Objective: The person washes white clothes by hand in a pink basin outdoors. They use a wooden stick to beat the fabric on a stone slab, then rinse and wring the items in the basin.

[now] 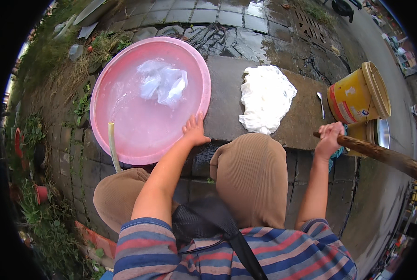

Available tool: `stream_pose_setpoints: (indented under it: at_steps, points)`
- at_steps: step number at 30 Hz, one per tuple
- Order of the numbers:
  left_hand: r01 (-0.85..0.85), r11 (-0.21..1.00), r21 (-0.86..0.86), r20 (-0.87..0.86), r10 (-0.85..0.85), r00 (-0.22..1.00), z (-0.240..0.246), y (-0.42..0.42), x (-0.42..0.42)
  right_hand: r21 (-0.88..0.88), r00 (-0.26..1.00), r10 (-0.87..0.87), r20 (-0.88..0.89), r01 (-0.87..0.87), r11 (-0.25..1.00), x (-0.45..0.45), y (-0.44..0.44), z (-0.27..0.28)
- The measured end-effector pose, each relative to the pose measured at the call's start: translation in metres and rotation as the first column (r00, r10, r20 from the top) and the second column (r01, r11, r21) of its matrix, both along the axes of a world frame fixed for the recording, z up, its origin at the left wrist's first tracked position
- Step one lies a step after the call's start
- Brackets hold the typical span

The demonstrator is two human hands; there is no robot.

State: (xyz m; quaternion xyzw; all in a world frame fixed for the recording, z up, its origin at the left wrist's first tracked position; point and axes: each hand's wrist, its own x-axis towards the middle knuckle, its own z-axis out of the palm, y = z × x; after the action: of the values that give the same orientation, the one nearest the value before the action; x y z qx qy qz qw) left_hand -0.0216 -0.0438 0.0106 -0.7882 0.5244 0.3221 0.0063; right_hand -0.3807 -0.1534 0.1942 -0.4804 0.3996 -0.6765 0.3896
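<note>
My left hand (195,131) rests with spread fingers on the near right rim of a large pink plastic basin (205,80). Cloudy, sudsy water fills the basin, and a pale, crumpled piece of fabric or plastic (163,84) floats in it. A pale hose (112,145) rises at the basin's near left edge, its open end over the water. Out to the right, my right hand (328,140) grips a thick wooden stick (380,154) near its narrow end. Between the hands, a bunched white cloth (266,99) lies on a stone slab (224,115), just beyond my knee.
A metal spoon (321,105) lies on the slab beside a yellow bucket (347,94). Behind my right hand stand a second yellowish bucket (356,134) and a shiny metal vessel (383,133); teal material (336,155) hangs there. Wet paving (208,17) lies beyond; weeds (37,206) grow at left.
</note>
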Motion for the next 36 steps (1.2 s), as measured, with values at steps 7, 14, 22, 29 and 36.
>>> stream_pose_setpoints:
  at_steps: [7, 14, 22, 29, 36]
  points:
    - [0.325, 0.867, -0.377, 0.270, -0.232, 0.934, 0.003, -0.018, -0.059, 0.737, 0.875, 0.323, -0.360, 0.055, 0.673, -0.020, 0.094, -0.172]
    - [0.765, 0.481, -0.429, 0.422, -0.643, 0.640, 0.000, -0.089, -0.113, 0.095, 0.991, 0.061, -0.122, -0.049, 0.994, -0.045, -0.038, 0.030]
    - [0.729, 0.601, -0.327, 0.307, -0.663, 0.683, -0.004, -0.125, -0.136, 0.616, 0.758, 0.334, -0.561, 0.113, 0.779, -0.044, 0.113, -0.205]
    - [0.582, 0.658, -0.478, 0.247, -0.536, 0.808, -0.015, -0.146, -0.149, 0.341, 0.962, 0.157, -0.222, -0.074, 0.937, -0.069, -0.017, -0.001]
    - [0.533, 0.598, -0.599, 0.235, -0.505, 0.831, 0.007, -0.116, -0.094, 0.597, 0.905, 0.233, -0.355, 0.028, 0.802, -0.026, 0.067, -0.147]
